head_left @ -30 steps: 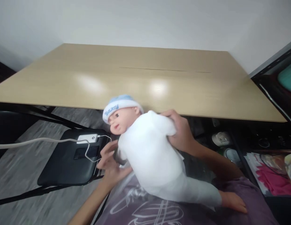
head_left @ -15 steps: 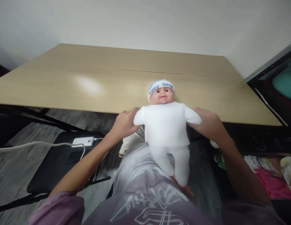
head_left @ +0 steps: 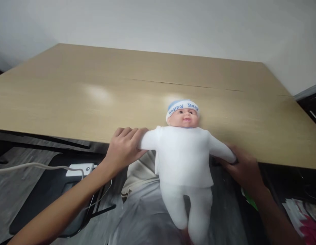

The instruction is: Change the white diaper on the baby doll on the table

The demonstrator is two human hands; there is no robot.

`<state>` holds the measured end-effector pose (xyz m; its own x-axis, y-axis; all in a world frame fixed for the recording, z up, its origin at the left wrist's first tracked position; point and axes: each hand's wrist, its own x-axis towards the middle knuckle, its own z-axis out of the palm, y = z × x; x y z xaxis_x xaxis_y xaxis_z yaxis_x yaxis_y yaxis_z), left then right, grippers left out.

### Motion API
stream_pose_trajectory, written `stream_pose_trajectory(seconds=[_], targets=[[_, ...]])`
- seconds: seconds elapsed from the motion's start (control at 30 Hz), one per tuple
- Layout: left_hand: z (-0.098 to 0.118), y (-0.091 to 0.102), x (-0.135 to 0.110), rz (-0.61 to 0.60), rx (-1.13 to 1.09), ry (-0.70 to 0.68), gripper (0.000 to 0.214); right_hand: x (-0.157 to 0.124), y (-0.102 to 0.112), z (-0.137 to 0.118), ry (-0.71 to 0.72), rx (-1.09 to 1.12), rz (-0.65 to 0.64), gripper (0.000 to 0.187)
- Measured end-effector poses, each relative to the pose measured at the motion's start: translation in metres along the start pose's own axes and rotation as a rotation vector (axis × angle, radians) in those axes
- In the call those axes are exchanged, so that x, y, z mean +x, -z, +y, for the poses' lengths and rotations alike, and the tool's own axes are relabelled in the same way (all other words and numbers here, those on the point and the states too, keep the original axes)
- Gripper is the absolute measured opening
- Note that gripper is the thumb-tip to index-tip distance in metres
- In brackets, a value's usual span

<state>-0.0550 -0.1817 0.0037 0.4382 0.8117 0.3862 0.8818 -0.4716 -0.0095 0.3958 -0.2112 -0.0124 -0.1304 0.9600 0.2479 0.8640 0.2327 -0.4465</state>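
A baby doll (head_left: pixel 185 154) in a white suit and a blue and white cap faces me, upright, its head in front of the near edge of the wooden table (head_left: pixel 97 92). My left hand (head_left: pixel 124 148) is closed round the doll's arm on the left side. My right hand (head_left: pixel 243 166) is closed round its other arm. The doll's arms are stretched out sideways and its legs hang down over my lap.
A black chair (head_left: pixel 46 190) stands at the lower left with a white charger (head_left: pixel 80 169) and cable on it. Cluttered dark shelves with a red and white item (head_left: pixel 307 224) sit at the lower right. A white wall is behind the table.
The doll went from lying tilted across my lap to upright and facing me. Both hands shifted from its body to its arms and spread them outward. The camera came closer to the table.
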Motion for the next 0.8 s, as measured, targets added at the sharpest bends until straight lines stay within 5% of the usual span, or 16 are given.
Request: stream_pose_trajectory(seconds=[0.2, 0.37, 0.5, 0.8], targets=[[-0.046, -0.028, 0.05, -0.073, -0.01, 0.083, 0.061, 0.065, -0.008, 0.014, 0.027, -0.072, 0.014, 0.025], [-0.075, -0.061, 0.103, -0.11, -0.098, 0.105, 0.061, 0.137, -0.028, 0.037, 0.07, -0.09, 0.004, 0.035], [-0.1, -0.09, 0.146, -0.088, -0.121, 0.11, 0.069, 0.189, -0.046, 0.053, 0.092, -0.12, 0.089, 0.056], [-0.155, -0.138, 0.231, 0.023, -0.106, 0.166, 0.079, 0.281, -0.064, 0.068, 0.11, -0.174, 0.09, 0.062]])
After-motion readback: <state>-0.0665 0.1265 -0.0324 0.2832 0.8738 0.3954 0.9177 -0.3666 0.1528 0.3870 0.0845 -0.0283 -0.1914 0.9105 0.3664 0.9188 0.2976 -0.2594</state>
